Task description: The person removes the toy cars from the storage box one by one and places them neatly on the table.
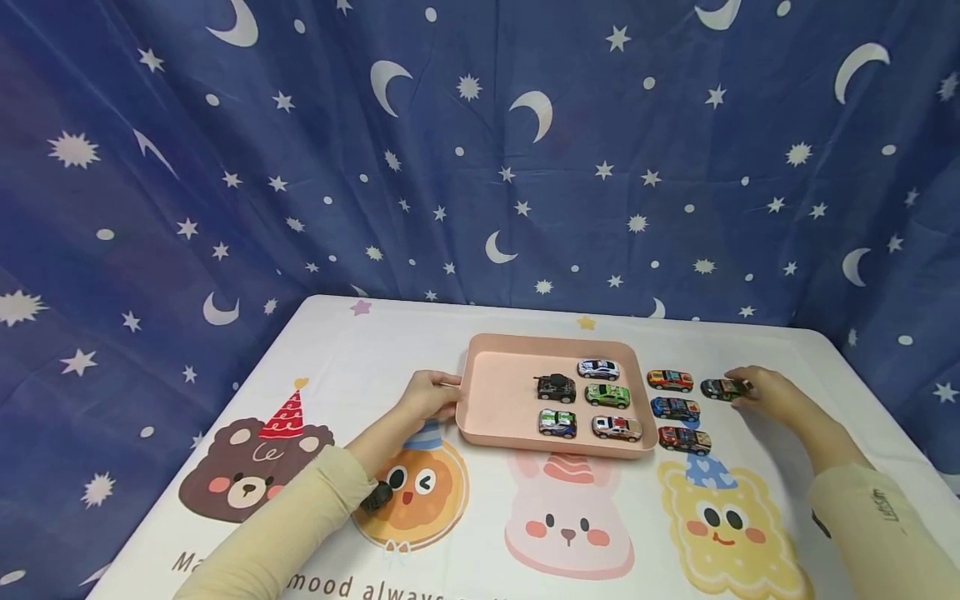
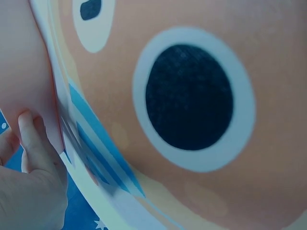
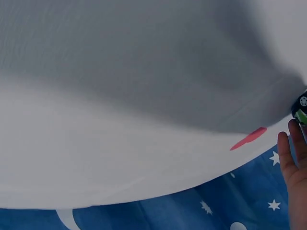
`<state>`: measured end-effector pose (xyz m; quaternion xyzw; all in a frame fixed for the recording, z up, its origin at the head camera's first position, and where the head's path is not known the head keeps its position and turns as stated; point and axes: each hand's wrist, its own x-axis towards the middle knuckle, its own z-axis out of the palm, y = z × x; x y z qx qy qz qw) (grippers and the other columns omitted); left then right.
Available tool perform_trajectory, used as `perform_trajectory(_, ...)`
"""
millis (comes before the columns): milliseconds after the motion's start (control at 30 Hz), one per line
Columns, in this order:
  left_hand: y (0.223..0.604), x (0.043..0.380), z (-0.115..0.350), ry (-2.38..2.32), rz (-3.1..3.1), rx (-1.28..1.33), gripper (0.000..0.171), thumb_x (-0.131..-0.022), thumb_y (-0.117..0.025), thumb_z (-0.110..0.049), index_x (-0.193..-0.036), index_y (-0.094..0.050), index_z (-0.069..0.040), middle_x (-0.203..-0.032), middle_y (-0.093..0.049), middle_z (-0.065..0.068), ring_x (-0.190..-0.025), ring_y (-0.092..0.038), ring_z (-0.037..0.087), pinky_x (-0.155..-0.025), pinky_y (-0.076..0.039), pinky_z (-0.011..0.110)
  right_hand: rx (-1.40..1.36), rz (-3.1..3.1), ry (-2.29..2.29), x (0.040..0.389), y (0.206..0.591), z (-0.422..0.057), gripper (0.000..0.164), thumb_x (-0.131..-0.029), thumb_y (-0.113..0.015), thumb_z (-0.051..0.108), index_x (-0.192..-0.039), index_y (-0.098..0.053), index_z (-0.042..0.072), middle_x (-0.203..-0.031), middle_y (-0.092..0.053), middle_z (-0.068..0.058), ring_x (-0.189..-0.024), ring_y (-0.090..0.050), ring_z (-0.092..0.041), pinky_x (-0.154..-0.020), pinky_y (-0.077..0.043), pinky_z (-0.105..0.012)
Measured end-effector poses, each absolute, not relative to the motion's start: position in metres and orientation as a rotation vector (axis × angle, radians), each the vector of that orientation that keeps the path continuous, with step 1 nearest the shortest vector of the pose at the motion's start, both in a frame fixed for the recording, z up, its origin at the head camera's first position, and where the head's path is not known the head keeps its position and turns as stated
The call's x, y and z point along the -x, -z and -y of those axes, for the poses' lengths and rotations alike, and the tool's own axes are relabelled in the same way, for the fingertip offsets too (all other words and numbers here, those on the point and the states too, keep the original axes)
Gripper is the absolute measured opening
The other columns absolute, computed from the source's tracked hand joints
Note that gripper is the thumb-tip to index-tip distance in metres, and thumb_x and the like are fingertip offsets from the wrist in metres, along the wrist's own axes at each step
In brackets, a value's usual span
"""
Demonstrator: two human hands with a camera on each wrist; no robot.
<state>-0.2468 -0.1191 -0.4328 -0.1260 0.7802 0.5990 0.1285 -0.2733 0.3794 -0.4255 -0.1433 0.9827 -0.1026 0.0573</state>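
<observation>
My left hand (image 1: pixel 430 398) grips the left edge of a pink tray (image 1: pixel 491 408); in the left wrist view its fingers (image 2: pixel 33 141) press against the tray's wall (image 2: pixel 29 72). At the right, my right hand (image 1: pixel 767 393) pinches the rear of a dark toy car (image 1: pixel 722 388) at table level. Only a wheel and a green patch of that toy car (image 3: pixel 302 103) show in the right wrist view. Inside the tray stand a white toy car (image 1: pixel 597 369), a black one with a turret-like top (image 1: pixel 556 389), a green one (image 1: pixel 607 395), a white-and-green one (image 1: pixel 557 423) and a white-and-red one (image 1: pixel 616 428).
Just right of the tray, a red-and-yellow toy car (image 1: pixel 670 381), a blue one (image 1: pixel 675 408) and a dark red one (image 1: pixel 684 440) form a column. A white tablecloth (image 1: pixel 390 350) printed with cartoon figures covers the table. Behind hangs a blue star-and-moon curtain (image 1: pixel 450 208).
</observation>
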Motion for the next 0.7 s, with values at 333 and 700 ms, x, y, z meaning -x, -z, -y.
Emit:
perform_trajectory(333, 0.433, 0.245, 0.120, -1.730, -2.270, 0.375, 0.029, -0.085, -0.064, -0.003, -0.114, -0.063, 0.002, -0.085, -0.068, 0.009, -0.051, -0.056, 0.003, -0.049, -0.052, 0.013, 0.517, -3.038, 0.380, 0.272, 0.420, -0.376, 0.037, -0.080, -0.067, 0.000, -0.111, -0.056, -0.016, -0.110, -0.056, -0.036, -0.095, -0.056, -0.049, -0.082, -0.050, -0.058)
perform_trajectory(700, 0.431, 0.246, 0.119, -1.751, -2.255, 0.376, 0.029, -0.084, -0.065, -0.002, -0.112, -0.064, 0.002, -0.078, -0.064, 0.004, -0.052, -0.056, 0.003, -0.047, -0.051, 0.012, 0.481, -3.085, 0.534, 0.271, 0.415, -0.362, 0.035, -0.083, -0.067, 0.006, -0.111, -0.057, -0.014, -0.106, -0.058, -0.034, -0.092, -0.056, -0.046, -0.079, -0.050, -0.057)
